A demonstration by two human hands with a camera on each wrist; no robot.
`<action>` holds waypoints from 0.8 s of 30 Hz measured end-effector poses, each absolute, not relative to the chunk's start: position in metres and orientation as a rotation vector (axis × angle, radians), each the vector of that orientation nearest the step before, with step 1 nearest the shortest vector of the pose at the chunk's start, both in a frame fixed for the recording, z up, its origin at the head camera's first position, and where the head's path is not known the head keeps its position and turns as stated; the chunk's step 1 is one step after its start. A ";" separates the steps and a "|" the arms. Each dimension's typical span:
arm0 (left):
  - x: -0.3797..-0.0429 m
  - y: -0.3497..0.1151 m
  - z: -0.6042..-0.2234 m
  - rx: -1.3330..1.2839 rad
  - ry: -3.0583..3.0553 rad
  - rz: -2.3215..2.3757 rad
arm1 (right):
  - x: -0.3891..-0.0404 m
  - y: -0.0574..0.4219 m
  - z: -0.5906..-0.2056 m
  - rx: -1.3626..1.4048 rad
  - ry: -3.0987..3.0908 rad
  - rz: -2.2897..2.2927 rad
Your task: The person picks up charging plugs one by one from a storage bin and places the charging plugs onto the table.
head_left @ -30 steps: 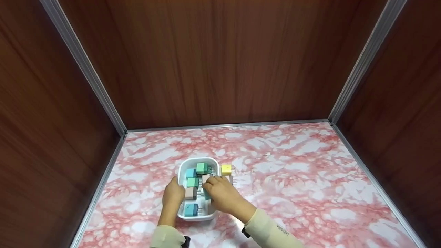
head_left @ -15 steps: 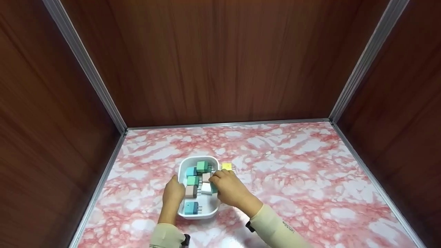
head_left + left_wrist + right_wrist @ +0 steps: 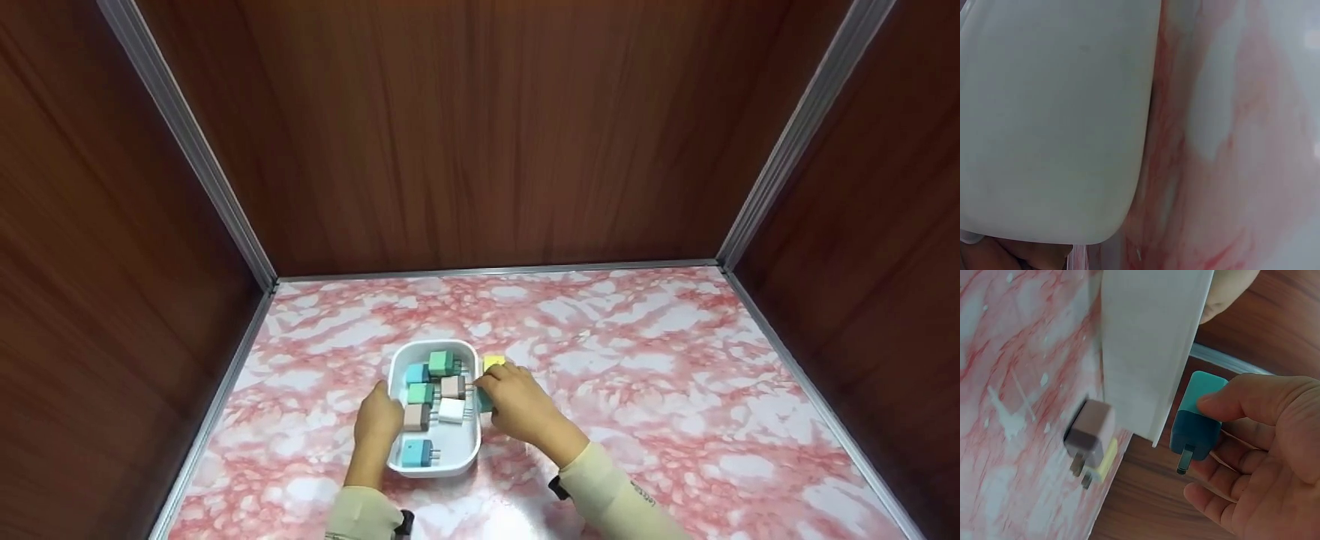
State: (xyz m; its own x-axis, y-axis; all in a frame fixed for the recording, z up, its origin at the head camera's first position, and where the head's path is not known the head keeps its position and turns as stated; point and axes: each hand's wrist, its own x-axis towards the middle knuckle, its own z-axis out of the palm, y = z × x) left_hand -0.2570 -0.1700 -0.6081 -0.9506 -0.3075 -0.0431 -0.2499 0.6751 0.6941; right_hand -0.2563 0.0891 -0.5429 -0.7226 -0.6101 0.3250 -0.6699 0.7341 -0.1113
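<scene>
A teal two-tone plug-in charger [image 3: 1196, 396] is pinched between the thumb and fingers of my right hand [image 3: 517, 401], just beyond the right rim of a white tray [image 3: 435, 472]. In the right wrist view, its metal prongs point down, and it hangs beside the tray wall. My left hand [image 3: 377, 420] grips the tray's left side. Inside the tray lie several chargers, among them a white one [image 3: 451, 410], a green one [image 3: 440, 363], a pinkish-brown one [image 3: 416, 417] and a blue one [image 3: 416, 453]. The left wrist view shows mostly the tray's outer wall [image 3: 1061, 112].
To the right of the tray, a yellow charger [image 3: 493, 361] and a pinkish-brown charger [image 3: 1092, 424] rest on the red-and-white marbled table [image 3: 637, 375]. My right hand hides the brown one from the head view. Dark wood panels [image 3: 480, 150] stand around the table.
My right hand has moved right, from inside the tray to past its right rim, carrying the teal charger. The white charger has come into view. My left hand stays put.
</scene>
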 end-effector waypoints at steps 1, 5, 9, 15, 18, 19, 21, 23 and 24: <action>-0.257 -0.170 -0.608 0.463 -2.804 -1.143 | -0.257 0.091 -0.543 1.002 -2.669 0.325; -0.258 -0.170 -0.608 0.455 -2.803 -1.141 | -0.259 0.096 -0.544 0.984 -2.686 0.341; -0.257 -0.170 -0.608 0.463 -2.807 -1.141 | -0.262 0.099 -0.546 0.977 -2.706 0.345; -0.256 -0.170 -0.607 0.473 -2.810 -1.147 | -0.264 0.102 -0.552 0.968 -2.725 0.342; -0.256 -0.170 -0.607 0.484 -2.811 -1.151 | -0.264 0.101 -0.556 0.962 -2.745 0.323; -0.256 -0.170 -0.607 0.485 -2.811 -1.153 | -0.264 0.101 -0.557 0.961 -2.754 0.318; -0.256 -0.170 -0.608 0.483 -2.814 -1.156 | -0.264 0.101 -0.559 0.955 -2.772 0.306; -0.256 -0.170 -0.608 0.481 -2.815 -1.156 | -0.264 0.100 -0.561 0.949 -2.789 0.308; -0.256 -0.171 -0.608 0.477 -2.814 -1.157 | -0.264 0.100 -0.561 0.946 -2.789 0.310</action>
